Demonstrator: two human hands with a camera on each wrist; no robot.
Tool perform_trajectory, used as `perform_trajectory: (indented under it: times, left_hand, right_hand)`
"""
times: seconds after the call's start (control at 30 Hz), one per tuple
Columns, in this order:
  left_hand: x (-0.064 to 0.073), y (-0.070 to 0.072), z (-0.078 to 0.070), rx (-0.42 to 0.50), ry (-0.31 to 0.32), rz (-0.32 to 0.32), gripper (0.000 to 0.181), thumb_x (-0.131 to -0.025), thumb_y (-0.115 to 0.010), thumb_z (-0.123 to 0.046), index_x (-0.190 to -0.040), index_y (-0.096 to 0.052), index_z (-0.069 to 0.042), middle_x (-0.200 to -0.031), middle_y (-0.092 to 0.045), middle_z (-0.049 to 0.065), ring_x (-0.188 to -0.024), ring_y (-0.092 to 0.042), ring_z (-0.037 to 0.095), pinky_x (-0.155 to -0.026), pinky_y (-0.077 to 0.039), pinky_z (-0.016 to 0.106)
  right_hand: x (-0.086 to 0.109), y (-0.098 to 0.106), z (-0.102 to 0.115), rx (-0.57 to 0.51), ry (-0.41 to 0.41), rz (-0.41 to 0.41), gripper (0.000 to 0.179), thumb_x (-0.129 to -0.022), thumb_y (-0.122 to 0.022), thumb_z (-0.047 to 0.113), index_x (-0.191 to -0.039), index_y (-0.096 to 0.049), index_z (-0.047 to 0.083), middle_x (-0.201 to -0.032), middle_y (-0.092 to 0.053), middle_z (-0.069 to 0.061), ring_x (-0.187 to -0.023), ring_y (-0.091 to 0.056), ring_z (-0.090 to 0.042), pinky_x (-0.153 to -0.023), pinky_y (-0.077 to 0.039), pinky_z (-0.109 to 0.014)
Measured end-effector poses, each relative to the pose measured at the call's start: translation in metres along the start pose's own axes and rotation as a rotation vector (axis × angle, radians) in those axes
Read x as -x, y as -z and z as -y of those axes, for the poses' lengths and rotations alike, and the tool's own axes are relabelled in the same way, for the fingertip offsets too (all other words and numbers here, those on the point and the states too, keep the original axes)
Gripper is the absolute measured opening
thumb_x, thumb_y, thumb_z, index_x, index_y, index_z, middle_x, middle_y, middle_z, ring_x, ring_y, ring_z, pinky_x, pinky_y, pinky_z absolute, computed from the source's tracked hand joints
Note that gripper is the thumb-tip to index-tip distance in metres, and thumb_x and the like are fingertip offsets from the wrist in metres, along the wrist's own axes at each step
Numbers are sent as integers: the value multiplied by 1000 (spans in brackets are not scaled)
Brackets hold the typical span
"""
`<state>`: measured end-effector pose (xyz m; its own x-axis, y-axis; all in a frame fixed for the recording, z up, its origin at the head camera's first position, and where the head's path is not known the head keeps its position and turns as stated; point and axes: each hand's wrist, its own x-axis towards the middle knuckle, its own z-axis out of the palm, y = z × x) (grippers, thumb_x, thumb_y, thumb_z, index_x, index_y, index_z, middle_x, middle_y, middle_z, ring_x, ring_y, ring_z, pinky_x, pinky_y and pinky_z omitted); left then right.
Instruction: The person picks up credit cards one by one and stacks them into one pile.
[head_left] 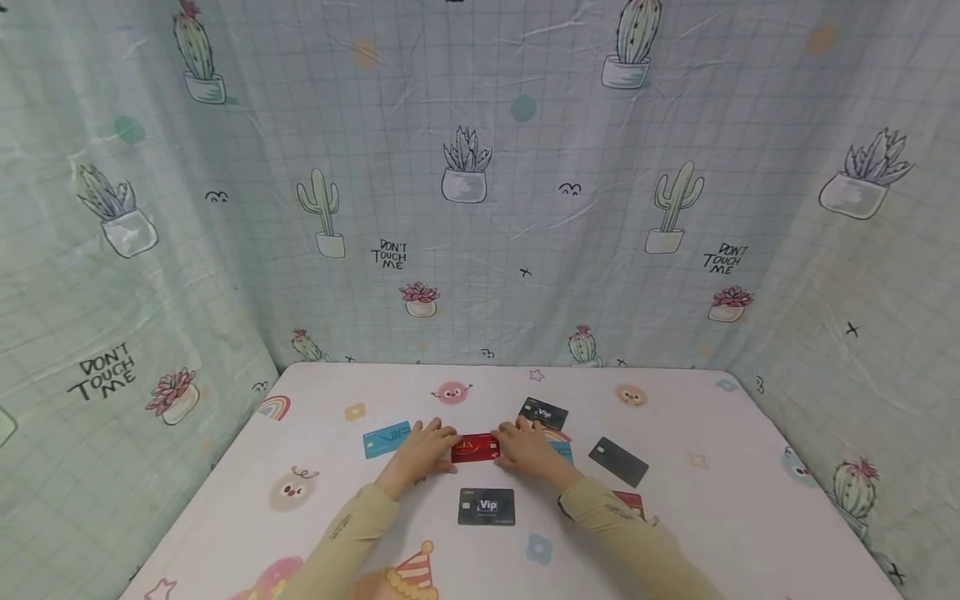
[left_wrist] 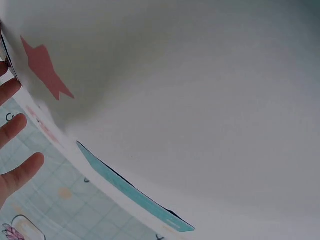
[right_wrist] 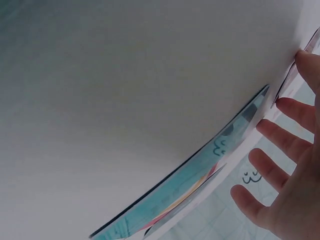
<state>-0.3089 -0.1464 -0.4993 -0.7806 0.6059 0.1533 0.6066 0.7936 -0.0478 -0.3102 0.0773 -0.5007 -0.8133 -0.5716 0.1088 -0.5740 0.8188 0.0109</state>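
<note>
A red card with gold VIP lettering (head_left: 476, 447) lies between the two hands in the head view. My left hand (head_left: 420, 450) holds its left end, thumb at the near edge and fingers at the far edge. At the right end, my right hand (head_left: 528, 450) grips it the same way. In the right wrist view the thumb and forefinger meet the card's edge, while the other fingers (right_wrist: 272, 170) are spread. A blue VIP card (head_left: 386, 439) sits left of the left hand. Another blue card (head_left: 562, 451) is partly hidden behind the right hand.
A black Vip card (head_left: 487, 507) lies nearer the body, and a second black Vip card (head_left: 543, 413) lies beyond the right hand. Farther right is a plain dark card (head_left: 618, 462). The right sleeve partly covers another red card (head_left: 632, 502). A patterned curtain (head_left: 480, 225) surrounds the white table.
</note>
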Motion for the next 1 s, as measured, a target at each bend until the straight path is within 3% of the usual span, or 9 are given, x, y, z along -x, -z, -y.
perform_trajectory:
  times: [0.23, 0.4, 0.57, 1.0]
  left_hand:
    - [-1, -4, 1, -43, -24, -19, 52, -72, -64, -44, -114, -60, -15, -109, -62, 0, -94, -48, 18, -82, -43, 45]
    - [-3, -7, 0, -99, -67, -63, 37, -74, -63, -43, -101, -63, -17, -99, -63, -3, -87, -48, 14, -74, -43, 37]
    - [-6, -9, -3, -122, -80, -81, 28, -75, -63, -42, -91, -61, -19, -90, -62, -4, -82, -45, 12, -69, -40, 31]
    - [-9, -11, -4, -218, -76, -62, 54, -74, -63, -47, -116, -54, -15, -99, -59, 0, -89, -45, 17, -76, -44, 35]
  right_hand:
    - [-4, -6, -2, -1, 35, -34, 43, -83, -57, 40, -118, -56, 15, -115, -57, -1, -100, -44, -22, -90, -36, -50]
    - [-8, -8, -4, 29, 65, -65, 41, -82, -58, 41, -114, -58, 16, -110, -58, 2, -96, -45, -19, -86, -38, -48]
    - [-10, -8, -5, 38, 86, -45, 41, -82, -58, 42, -114, -57, 16, -109, -58, 2, -96, -45, -19, -87, -39, -50]
    - [-13, -6, -6, 37, 69, -5, 45, -80, -59, 43, -116, -55, 17, -110, -56, 2, -98, -43, -19, -90, -38, -49]
